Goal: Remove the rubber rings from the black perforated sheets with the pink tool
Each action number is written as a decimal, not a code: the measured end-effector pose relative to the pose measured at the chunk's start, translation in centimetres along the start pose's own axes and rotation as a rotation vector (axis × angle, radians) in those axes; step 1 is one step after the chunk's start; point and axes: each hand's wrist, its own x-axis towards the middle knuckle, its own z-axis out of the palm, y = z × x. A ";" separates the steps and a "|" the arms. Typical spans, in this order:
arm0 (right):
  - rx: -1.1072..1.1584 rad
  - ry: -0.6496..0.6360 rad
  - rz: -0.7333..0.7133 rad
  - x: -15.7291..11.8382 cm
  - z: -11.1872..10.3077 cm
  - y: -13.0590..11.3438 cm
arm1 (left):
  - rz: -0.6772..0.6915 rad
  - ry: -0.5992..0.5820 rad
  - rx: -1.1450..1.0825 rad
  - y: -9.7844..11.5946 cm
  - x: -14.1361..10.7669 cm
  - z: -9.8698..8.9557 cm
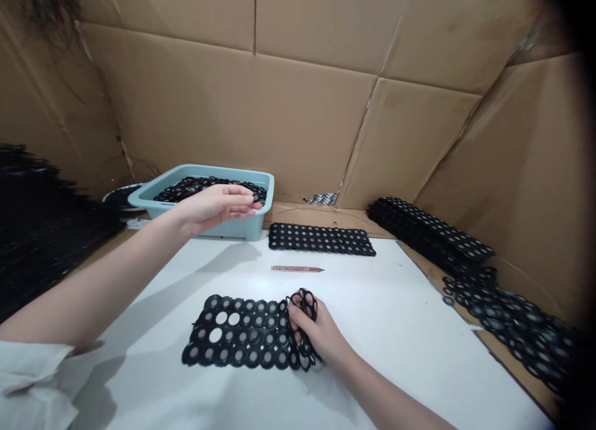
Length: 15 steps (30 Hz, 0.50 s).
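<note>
My left hand [218,208] is raised in front of the blue basin [254,226], with a small dark disc [255,196] pinched between thumb and fingertips. Black linked rings fill much of the basin. On the white table, a black ring mat [246,337] lies flat; most of its rings show grey centres, and three show white ones at the left. My right hand [310,321] grips the bunched, looser rings at the mat's right end. Its fingers are partly hidden by the rings.
Behind the mat lie a pointed red-and-clear strip [297,268] and a finished-looking black mat [321,239]. Stacked mats [428,231] and loose ring strips [516,324] line the right edge. A black bristly pile [41,225] stands left. Cardboard walls [307,120] enclose the back.
</note>
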 end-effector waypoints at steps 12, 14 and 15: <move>0.026 -0.005 -0.016 0.1 0.0 0.4 | 0.469 0.383 0.920 -1.8 0.4 -0.1; 0.026 -0.004 -0.013 0.1 -0.1 0.4 | 0.464 0.378 0.945 -1.9 0.4 -0.1; 0.028 -0.002 -0.010 0.1 -0.1 0.4 | 0.464 0.373 0.946 -1.9 0.5 -0.2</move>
